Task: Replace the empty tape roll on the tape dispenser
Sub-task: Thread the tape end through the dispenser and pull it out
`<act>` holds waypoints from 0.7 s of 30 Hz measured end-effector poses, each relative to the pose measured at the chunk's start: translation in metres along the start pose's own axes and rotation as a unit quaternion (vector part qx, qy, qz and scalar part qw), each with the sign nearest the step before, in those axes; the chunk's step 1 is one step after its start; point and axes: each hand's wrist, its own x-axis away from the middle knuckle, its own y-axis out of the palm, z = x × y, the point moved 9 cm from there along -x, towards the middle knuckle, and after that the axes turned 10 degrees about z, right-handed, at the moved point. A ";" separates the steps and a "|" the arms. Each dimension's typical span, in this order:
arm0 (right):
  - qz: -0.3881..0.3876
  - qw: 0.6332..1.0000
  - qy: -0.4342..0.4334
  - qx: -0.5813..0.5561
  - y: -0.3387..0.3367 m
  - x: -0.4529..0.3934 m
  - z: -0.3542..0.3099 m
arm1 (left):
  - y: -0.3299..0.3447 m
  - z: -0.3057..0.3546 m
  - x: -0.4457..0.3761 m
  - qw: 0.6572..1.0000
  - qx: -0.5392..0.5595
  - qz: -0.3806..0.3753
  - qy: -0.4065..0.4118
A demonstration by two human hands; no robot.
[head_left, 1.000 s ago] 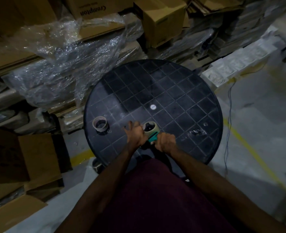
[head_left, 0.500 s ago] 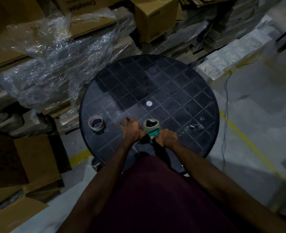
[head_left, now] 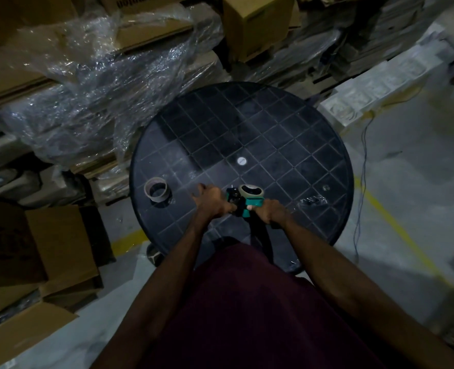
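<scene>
A teal and black tape dispenser is held over the near part of a round black table. A pale tape roll sits on the dispenser's far end. My right hand grips the teal frame from the right. On the dispenser's left, my left hand touches its black front part with the thumb side while the other fingers spread toward the far left. Another roll, brownish and looking like a thin cardboard core, stands on the table at the left, apart from both hands.
Crumpled clear film lies on the table at the right. Plastic-wrapped stacks and cardboard boxes crowd the far and left sides. Open cartons stand at the near left. A thin cable hangs by the table's right edge.
The dispenser's black front part now shows left of the roll, between my hands. Both hands stay on the dispenser at the same spot on the table.
</scene>
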 end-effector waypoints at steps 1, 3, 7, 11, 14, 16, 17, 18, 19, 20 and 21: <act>-0.009 1.000 0.007 -0.007 0.007 -0.009 0.004 | -0.004 0.000 -0.001 1.000 0.021 0.005 -0.001; -0.019 0.999 0.018 -0.027 0.007 -0.013 0.005 | -0.008 -0.002 -0.004 0.997 0.083 -0.001 -0.001; -0.023 0.997 0.030 -0.067 -0.013 0.014 -0.008 | -0.009 -0.007 -0.015 0.971 0.237 0.003 0.005; -0.032 0.996 0.030 -0.075 -0.012 0.020 -0.010 | -0.009 -0.001 -0.014 0.949 0.314 0.004 -0.012; -0.055 0.992 0.022 -0.114 0.022 -0.025 0.008 | 0.005 -0.003 -0.016 0.957 0.289 -0.006 -0.021; -0.064 0.987 0.033 -0.144 0.023 -0.025 0.011 | 0.015 -0.008 -0.019 0.963 0.268 -0.009 -0.033; -0.069 0.984 0.046 -0.157 0.013 -0.012 0.006 | 0.017 -0.007 -0.018 0.963 0.269 -0.007 -0.033; -0.071 0.983 0.061 -0.161 0.001 0.006 -0.002 | 0.016 -0.007 -0.017 0.962 0.272 -0.002 -0.031; -0.082 0.979 0.067 -0.173 -0.004 0.017 -0.007 | 0.015 -0.006 -0.016 0.961 0.275 0.000 -0.025; -0.084 0.980 0.070 -0.168 -0.003 0.017 -0.006 | 0.015 -0.007 -0.015 0.962 0.274 0.005 -0.017; -0.084 0.981 0.069 -0.163 -0.003 0.018 -0.004 | 0.017 -0.008 -0.016 0.963 0.269 0.008 -0.011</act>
